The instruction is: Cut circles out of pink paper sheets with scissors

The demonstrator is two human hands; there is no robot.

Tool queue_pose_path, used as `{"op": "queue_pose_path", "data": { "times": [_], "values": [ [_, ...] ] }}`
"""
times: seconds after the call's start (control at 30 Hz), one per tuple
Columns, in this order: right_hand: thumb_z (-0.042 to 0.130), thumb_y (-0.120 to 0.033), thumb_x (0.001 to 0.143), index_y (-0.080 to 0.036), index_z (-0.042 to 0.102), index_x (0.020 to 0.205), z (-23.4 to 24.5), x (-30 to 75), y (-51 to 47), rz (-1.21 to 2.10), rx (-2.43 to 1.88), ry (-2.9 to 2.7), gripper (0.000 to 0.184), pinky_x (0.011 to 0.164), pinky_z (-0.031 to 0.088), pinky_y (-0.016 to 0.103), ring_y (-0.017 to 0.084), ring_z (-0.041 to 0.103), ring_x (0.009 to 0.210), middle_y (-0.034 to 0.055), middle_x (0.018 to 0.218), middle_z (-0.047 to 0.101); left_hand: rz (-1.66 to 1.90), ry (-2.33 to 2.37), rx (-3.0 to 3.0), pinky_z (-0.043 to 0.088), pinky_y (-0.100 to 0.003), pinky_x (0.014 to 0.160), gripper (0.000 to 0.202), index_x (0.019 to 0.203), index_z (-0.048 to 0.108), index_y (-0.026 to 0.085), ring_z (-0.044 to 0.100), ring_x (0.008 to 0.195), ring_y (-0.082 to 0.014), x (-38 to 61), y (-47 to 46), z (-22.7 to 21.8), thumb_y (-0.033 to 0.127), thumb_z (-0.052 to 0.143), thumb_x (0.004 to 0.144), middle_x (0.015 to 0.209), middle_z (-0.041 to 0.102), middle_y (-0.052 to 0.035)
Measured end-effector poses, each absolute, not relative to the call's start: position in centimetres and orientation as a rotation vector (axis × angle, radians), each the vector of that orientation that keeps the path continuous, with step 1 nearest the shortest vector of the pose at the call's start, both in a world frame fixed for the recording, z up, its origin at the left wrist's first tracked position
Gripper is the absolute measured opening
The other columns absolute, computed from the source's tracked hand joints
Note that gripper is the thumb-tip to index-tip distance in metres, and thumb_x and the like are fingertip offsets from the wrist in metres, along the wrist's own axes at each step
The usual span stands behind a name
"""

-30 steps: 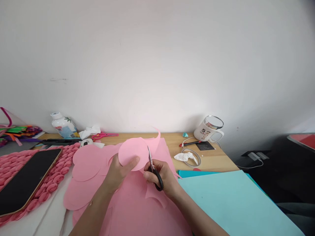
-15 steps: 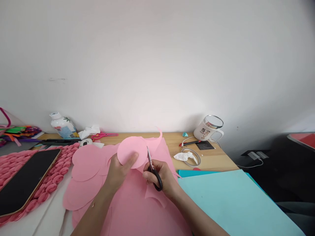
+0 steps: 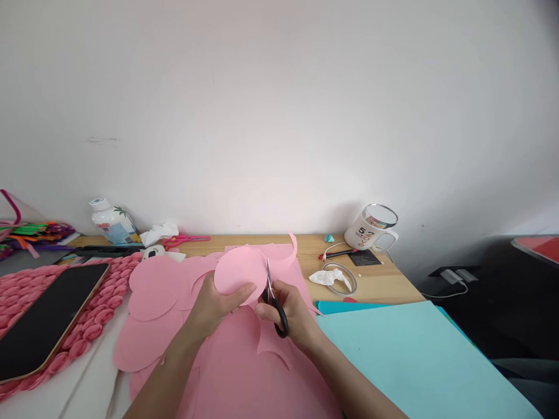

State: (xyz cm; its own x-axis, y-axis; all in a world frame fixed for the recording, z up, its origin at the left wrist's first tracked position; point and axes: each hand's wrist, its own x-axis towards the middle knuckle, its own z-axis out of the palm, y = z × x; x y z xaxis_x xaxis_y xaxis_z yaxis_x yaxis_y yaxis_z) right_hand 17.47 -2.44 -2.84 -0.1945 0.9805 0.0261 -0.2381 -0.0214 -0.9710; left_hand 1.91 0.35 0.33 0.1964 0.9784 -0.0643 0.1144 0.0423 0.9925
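My left hand (image 3: 220, 305) pinches a pink paper circle (image 3: 238, 270), thumb on top and fingers underneath. In my right hand (image 3: 286, 308) are black-handled scissors (image 3: 280, 317), their blades pointing up at the circle's right edge. A curled strip of pink paper (image 3: 288, 256) trails off beyond the blades, up and to the right. Beneath both hands lie large pink paper sheets (image 3: 244, 372). Several cut pink circles (image 3: 155, 291) overlap in a pile left of my left wrist.
A phone (image 3: 48, 320) rests on a pink woven mat (image 3: 94, 314) at left. Pale blue sheets (image 3: 406, 355) lie at right. Along the back are a white bottle (image 3: 113, 221), pink scissors (image 3: 186, 238), crumpled tissue (image 3: 329, 277), a coiled cable (image 3: 349, 285) and a mug (image 3: 369, 230).
The circle and my left hand have shifted slightly right and tilted. The curled strip has moved a little right with them, while the scissors stay at the circle's edge.
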Motion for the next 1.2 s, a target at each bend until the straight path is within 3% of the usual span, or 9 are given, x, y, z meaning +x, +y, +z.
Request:
{"op": "queue_pose_path", "data": {
  "times": [0.2,0.5,0.9,1.2],
  "values": [
    [0.079,-0.039,0.058,-0.015,0.051,0.067,-2.84,17.46,-2.46,1.458,-0.926,-1.182,0.038,0.048,0.022,0.022,0.008,0.030,0.053,-0.0056,0.058,0.042,0.963,1.166,1.317,0.038,-0.021,0.044,0.022,0.073,0.059,0.015,0.045,0.053,-0.0106,1.97,0.31,0.66,0.026,0.072,0.060,0.058,0.052,0.0034],
    [0.077,-0.045,0.059,-0.017,0.052,0.065,-2.47,17.49,-2.57,1.439,-0.967,-1.224,0.038,0.048,0.024,0.023,0.009,0.033,0.051,-0.0060,0.054,0.040,0.970,1.125,1.329,0.046,-0.027,0.054,0.025,0.080,0.063,0.015,0.057,0.066,-0.0183,1.74,0.32,0.44,0.032,0.071,0.063,0.070,0.063,-0.0027],
    [0.076,-0.040,0.061,-0.017,0.054,0.068,-2.38,17.51,-2.62,1.460,-0.989,-1.202,0.032,0.048,0.029,0.023,0.010,0.038,0.049,-0.0056,0.051,0.045,1.035,1.149,1.346,0.031,-0.020,0.042,0.023,0.063,0.053,0.016,0.035,0.047,-0.0081,1.62,0.66,-0.19,0.029,0.072,0.062,0.051,0.041,0.0069],
    [0.073,-0.039,0.063,-0.016,0.056,0.069,-2.58,17.39,-2.57,1.441,-1.050,-1.202,0.029,0.047,0.031,0.023,0.009,0.041,0.044,-0.0058,0.046,0.048,1.074,1.108,1.365,0.027,-0.021,0.041,0.029,0.058,0.050,0.017,0.031,0.046,-0.0078,1.54,0.70,-0.15,0.038,0.068,0.068,0.049,0.038,0.0065]
  ]
}}
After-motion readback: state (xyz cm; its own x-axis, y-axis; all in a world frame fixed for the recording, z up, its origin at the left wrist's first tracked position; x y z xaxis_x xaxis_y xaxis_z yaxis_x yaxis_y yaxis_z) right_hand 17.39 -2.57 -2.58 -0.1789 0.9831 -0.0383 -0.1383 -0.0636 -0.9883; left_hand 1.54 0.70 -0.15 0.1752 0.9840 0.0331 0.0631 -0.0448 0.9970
